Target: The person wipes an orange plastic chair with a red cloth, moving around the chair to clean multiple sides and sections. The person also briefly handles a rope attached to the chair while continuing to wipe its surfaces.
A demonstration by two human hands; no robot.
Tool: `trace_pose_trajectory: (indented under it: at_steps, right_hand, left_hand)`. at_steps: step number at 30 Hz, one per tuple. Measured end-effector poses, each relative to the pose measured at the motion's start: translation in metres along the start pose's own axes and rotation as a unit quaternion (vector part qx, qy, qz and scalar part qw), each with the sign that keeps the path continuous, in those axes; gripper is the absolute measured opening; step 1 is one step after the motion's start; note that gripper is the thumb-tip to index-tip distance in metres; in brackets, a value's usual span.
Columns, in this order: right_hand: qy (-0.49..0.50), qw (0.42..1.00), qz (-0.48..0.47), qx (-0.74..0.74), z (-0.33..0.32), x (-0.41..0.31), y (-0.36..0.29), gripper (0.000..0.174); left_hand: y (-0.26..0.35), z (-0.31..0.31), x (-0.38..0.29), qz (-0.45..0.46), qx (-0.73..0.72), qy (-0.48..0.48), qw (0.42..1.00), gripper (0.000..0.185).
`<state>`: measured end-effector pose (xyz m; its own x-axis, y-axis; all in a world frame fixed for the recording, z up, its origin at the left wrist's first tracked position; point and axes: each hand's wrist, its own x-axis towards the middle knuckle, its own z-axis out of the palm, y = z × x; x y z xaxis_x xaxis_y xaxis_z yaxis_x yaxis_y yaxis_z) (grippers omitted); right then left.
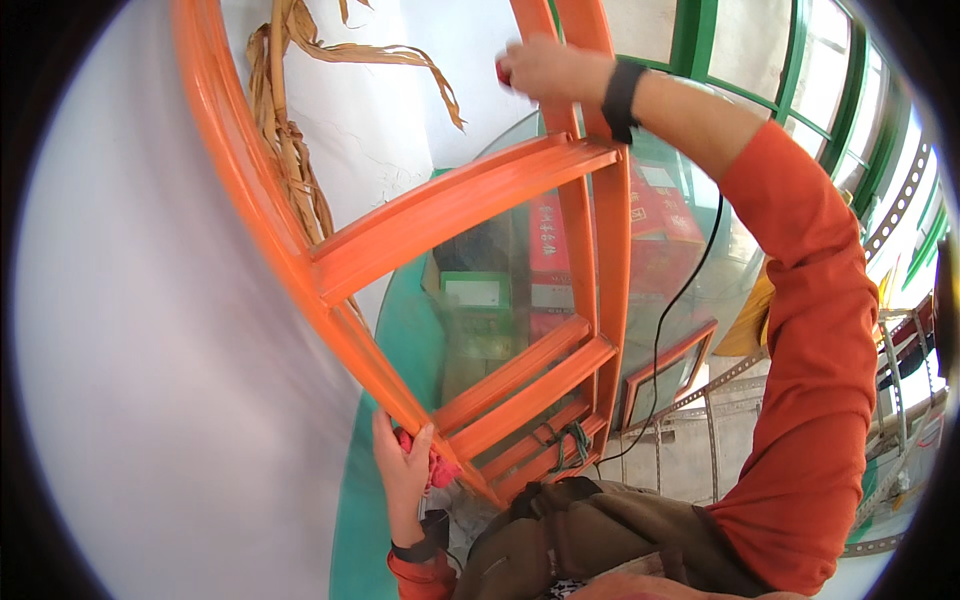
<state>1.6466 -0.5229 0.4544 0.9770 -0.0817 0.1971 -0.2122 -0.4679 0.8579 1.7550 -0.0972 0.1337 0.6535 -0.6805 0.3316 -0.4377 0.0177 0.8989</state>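
An orange stepladder [469, 211] stands in front of me, its rungs one above another between the side rails. Low on its left rail, my left hand [403, 465] closes around the edge, with a pinkish-red cloth [442, 469] bunched in the palm against the rail. High up at the right rail is my right hand [551, 71], slightly blurred. Its fingers are curled around a small red thing [504, 73], perhaps cloth, mostly hidden. Whether this hand also touches the rail, I cannot tell. Green cord [571, 442] is tied around a lower rung.
Dried corn leaves [296, 165] hang by the white wall [150, 300]. Behind the ladder, a glass tabletop [675, 262] covers red boxes [551, 232] bearing writing. A black cable [660, 330] runs down beside the right rail. Perforated metal racking [720, 382] and green window frames [694, 37] lie to the right.
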Motion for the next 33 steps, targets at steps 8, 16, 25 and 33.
trace_pose_trajectory:
  at_steps: [8, 16, 25, 33]
  right_hand:
    - [0.056, 0.994, -0.025, 0.088, -0.017, -0.072, -0.031, 0.013]
    - [-0.027, 0.990, 0.003, 0.141, -0.043, -0.081, -0.037, 0.008]
    - [0.000, 0.978, 0.054, 0.200, -0.074, -0.093, -0.048, 0.005]
    - [0.134, 0.942, 0.166, 0.260, -0.094, -0.110, -0.038, 0.007]
  left_hand:
    - [-0.002, -0.005, 0.002, 0.028, 0.041, -0.019, 0.999, 0.053]
    - [-0.004, -0.003, -0.001, -0.002, 0.003, -0.010, 1.000, 0.052]
    - [-0.003, 0.000, 0.000, 0.025, 0.014, -0.001, 1.000, 0.050]
    - [-0.004, 0.000, 0.001, 0.049, 0.030, 0.003, 0.998, 0.049]
